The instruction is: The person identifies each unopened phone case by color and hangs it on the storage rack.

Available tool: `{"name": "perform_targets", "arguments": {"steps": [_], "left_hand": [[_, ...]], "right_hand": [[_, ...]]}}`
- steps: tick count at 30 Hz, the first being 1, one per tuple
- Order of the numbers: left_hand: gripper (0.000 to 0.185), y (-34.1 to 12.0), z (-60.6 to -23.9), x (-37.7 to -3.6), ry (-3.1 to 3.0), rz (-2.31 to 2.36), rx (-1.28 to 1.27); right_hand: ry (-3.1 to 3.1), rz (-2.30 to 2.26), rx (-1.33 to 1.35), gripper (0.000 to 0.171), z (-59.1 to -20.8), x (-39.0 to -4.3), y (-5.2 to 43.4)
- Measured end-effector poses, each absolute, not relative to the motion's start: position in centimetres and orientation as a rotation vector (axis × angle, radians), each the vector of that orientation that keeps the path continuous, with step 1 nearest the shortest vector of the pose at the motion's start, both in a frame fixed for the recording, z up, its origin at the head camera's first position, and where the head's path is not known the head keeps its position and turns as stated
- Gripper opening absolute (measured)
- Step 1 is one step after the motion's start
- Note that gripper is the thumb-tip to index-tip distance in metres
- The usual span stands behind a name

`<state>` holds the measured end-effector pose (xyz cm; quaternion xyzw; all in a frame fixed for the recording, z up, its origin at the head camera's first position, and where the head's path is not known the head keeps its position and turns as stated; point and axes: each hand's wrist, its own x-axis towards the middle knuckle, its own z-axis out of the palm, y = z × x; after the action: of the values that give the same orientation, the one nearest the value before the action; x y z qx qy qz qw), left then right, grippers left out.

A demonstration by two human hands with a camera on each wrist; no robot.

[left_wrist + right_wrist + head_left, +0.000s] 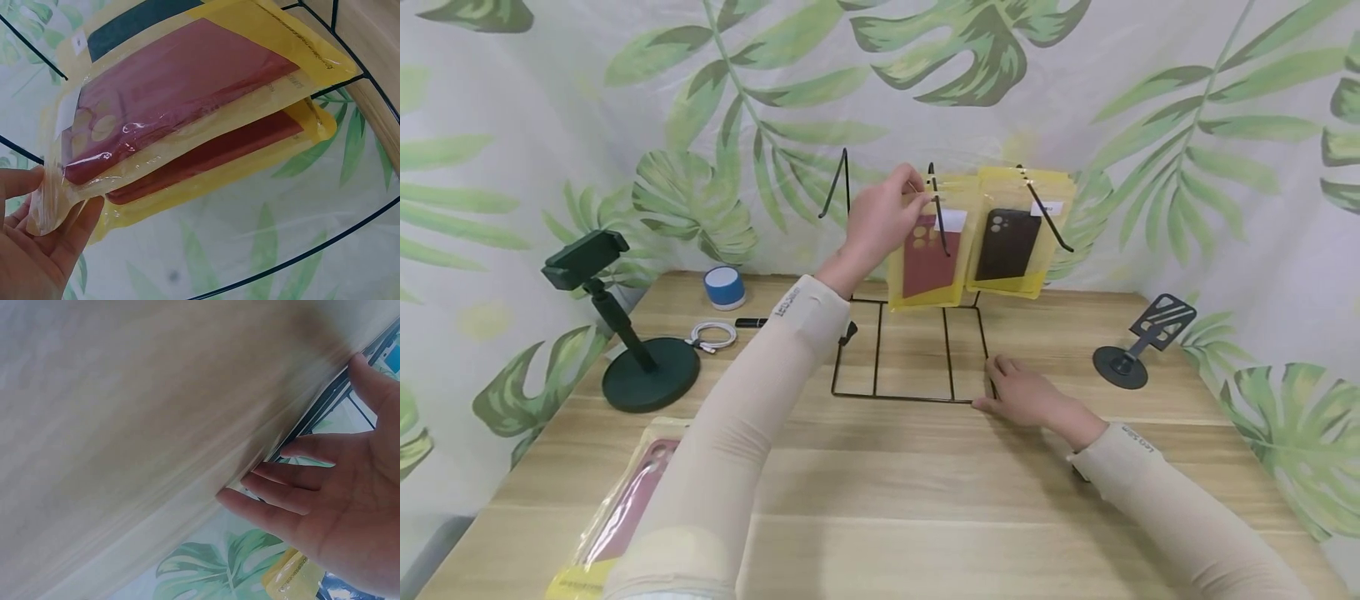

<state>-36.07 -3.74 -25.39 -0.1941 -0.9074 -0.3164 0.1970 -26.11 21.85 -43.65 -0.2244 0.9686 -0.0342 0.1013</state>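
At the middle hook of a black wire display rack [951, 358], my left hand [883, 212] pinches the top edge of a yellow-edged clear pouch holding a red phone case [929, 265]. The left wrist view shows thumb and fingers on the bagged red phone case [181, 81], with another red one [212, 153] behind it. Bagged dark phone cases [1009, 243] hang from the right hook. My right hand [1026, 392] rests by the rack's front right corner. In the right wrist view, extended fingers of the right hand [331, 481] touch the tabletop and the rack's base wire.
A bagged pink-red phone case [632, 508] lies at the front left, partly under my left sleeve. Behind it stand a dark green phone stand [651, 375], a white cable [713, 336] and a blue round device [724, 287]. A small black stand [1123, 367] is at right.
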Motion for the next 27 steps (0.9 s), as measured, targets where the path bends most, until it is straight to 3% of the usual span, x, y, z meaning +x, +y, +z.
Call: {"name": "perform_targets", "arguments": {"steps": [13, 27], "left_hand": [[0.033, -3.4, -25.3, -37.5, -2.567, -0.621, -0.418], [0.036, -4.6, -25.9, -36.9, -2.482, -0.382, -0.410]], "right_hand": [[2.877, -0.070, -0.669, 0.079, -43.8, -26.2, 21.8], [2.866, -0.082, -0.652, 0.080, -43.8, -26.1, 21.7]]}}
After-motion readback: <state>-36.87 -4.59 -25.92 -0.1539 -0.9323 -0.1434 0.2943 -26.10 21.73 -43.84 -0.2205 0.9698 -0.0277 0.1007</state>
